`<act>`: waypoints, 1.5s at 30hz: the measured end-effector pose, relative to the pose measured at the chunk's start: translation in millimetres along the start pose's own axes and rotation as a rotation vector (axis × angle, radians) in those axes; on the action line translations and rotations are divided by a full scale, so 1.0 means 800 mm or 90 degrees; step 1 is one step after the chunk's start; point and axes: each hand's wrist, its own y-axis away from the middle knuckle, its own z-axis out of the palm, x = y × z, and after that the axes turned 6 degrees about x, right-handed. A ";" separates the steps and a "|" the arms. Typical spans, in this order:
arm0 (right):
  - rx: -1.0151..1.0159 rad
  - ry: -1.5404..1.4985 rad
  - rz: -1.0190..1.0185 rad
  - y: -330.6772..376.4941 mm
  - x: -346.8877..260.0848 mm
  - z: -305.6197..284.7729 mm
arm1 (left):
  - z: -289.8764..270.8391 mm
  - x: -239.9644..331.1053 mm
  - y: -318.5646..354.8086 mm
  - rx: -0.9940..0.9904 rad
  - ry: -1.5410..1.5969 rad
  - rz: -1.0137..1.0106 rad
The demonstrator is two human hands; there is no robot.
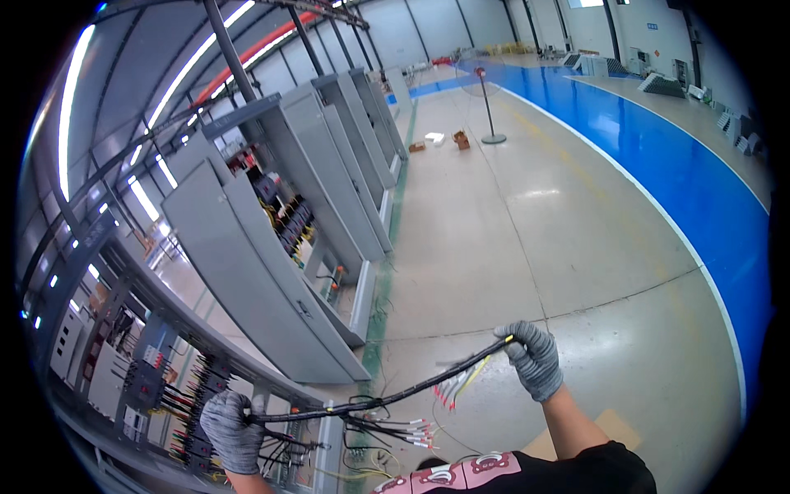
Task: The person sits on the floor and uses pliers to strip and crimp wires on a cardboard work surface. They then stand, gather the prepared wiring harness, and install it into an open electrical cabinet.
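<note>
A black wrapped wire harness [428,384] stretches between my gloved hands, sagging slightly. My left hand [226,424], in a grey knit glove, is closed round its lower left end. My right hand [535,362], gloved the same way, is raised and grips the other end between thumb and fingers, where a yellow band shows. Thin black branch wires [387,426] with pale and red tips hang from the middle of the harness. Near my right hand dangles a smaller group of red-tipped wires [447,393] with a yellow one.
An open grey cabinet frame [210,309] with breakers and wiring [156,379] stands beside my left hand. A tall grey cabinet [255,272] with an ajar door rises ahead, with others behind it. Farther off are a pedestal fan [487,107], cardboard boxes [461,140] and a blue floor lane [625,123].
</note>
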 end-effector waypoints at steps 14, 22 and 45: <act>0.288 0.079 -0.004 -0.239 0.224 -0.080 | 0.442 0.181 -0.259 -0.092 0.203 0.101; 0.306 0.191 -0.087 -0.451 0.323 -0.122 | 0.700 0.286 -0.454 -0.140 0.270 0.232; 0.107 -0.017 -0.067 -1.071 0.665 -0.202 | 1.011 0.460 -0.757 -0.189 0.118 0.030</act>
